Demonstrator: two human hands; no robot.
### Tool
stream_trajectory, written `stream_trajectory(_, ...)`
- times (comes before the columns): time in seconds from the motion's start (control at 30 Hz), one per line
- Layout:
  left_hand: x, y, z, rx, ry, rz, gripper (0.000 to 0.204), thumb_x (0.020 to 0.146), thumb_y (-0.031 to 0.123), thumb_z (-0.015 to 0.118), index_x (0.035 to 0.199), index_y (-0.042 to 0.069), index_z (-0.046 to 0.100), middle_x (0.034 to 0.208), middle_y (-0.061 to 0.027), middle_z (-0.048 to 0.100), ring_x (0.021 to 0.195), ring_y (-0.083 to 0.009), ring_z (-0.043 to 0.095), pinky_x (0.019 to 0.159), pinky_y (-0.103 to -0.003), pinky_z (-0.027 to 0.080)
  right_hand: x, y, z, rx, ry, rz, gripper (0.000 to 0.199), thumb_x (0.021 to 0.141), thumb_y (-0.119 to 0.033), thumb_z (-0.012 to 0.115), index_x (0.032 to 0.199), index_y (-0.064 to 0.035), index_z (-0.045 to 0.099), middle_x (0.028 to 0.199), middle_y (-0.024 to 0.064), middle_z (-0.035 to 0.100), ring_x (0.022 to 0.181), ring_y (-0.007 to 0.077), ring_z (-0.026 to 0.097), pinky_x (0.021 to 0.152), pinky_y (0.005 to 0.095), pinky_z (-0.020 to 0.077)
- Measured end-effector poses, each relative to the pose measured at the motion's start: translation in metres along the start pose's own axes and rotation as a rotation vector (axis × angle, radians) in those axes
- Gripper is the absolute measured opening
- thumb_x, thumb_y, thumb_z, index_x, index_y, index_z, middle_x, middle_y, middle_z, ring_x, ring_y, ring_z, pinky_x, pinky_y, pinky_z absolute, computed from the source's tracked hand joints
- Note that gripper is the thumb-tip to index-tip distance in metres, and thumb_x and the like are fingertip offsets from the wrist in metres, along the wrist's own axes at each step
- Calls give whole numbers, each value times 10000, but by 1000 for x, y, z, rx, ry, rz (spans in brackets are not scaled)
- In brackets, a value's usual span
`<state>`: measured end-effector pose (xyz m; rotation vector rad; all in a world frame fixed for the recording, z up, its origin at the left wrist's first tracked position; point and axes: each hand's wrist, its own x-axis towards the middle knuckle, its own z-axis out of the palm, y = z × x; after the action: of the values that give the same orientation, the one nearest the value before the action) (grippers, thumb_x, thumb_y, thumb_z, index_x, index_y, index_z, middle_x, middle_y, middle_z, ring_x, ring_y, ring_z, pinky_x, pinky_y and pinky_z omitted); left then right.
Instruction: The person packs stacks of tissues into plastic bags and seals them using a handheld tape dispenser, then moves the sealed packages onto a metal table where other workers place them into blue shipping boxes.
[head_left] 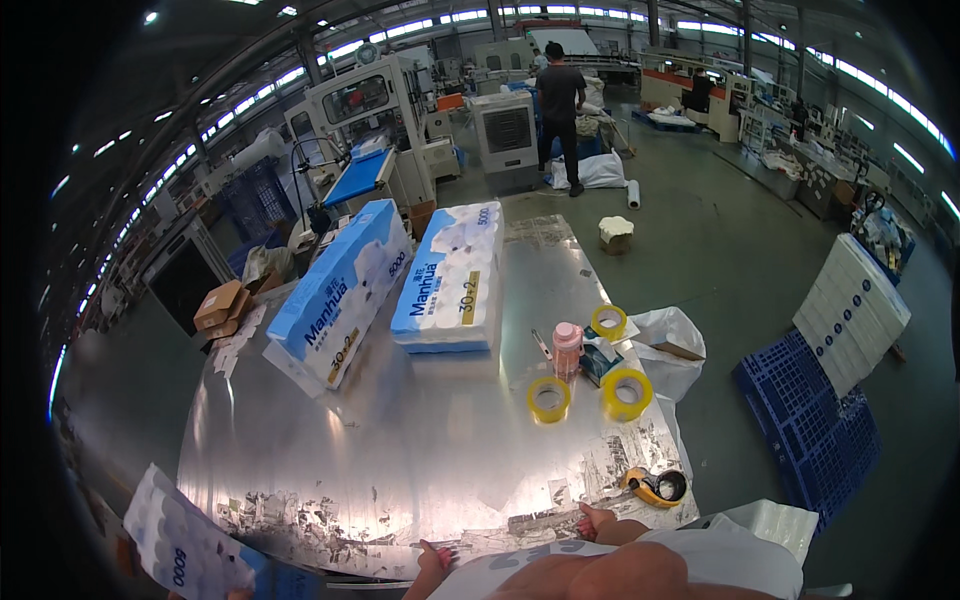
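At the bottom edge, my left hand (pixel 436 556) and my right hand (pixel 596 520) curl their fingers over the far edge of a white plastic package with blue print (pixel 545 555). I hold it close against me at the near edge of the shiny metal table (pixel 420 440). Only the fingertips show; the rest of both hands is hidden behind the package. A yellow tape dispenser (pixel 657 486) lies just beyond my right hand. Another white and blue pack of paper rolls (pixel 180 545) sticks out past the table's near left corner.
Two large blue and white packs of paper rolls (pixel 340 290) (pixel 452 277) lie at the table's far side. Three yellow tape rolls (pixel 548 399) (pixel 626 393) (pixel 608 321) and a pink bottle (pixel 567 347) stand at the right. Blue pallets (pixel 810 420) lie on the floor; a person (pixel 560 110) stands far off.
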<state>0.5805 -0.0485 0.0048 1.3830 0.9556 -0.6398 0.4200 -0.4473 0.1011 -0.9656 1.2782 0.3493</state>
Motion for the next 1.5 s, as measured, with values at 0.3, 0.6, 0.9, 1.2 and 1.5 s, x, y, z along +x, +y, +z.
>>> stream_trajectory(0.3,-51,18,11,-27,63,-33,732,743,688,270,697,11,545,570,-68,587,327,-135,448,273,-213,327,10,8,2,-38,7,5,490,728,-498,570,645,-17,606,545,57,568,388,127,471,370,246,350)
stream_trajectory(0.6,-41,14,5,83,32,-84,750,738,697,268,722,11,571,599,-67,604,350,-116,448,302,-199,310,-6,-2,4,-97,5,52,517,709,-554,551,642,-44,599,561,44,572,406,114,468,362,226,334)
stream_trajectory(0.9,-59,20,13,87,86,-88,762,739,695,271,711,-3,573,590,-79,601,350,-126,459,297,-204,314,1,1,3,-97,-3,36,514,715,-546,550,642,-39,598,540,45,559,374,122,453,355,228,336)
stream_trajectory(1.2,-42,14,10,59,75,-49,761,756,677,263,715,-19,568,601,-104,605,355,-153,482,296,-211,341,17,9,1,-104,20,3,518,709,-544,558,637,-32,596,515,36,537,373,117,452,349,229,353)
stream_trajectory(1.5,-41,12,7,32,66,-49,746,760,662,296,730,-37,557,610,-126,608,343,-170,487,275,-217,345,16,8,1,-76,21,40,471,723,-467,593,665,0,618,551,70,575,366,128,467,350,233,370)
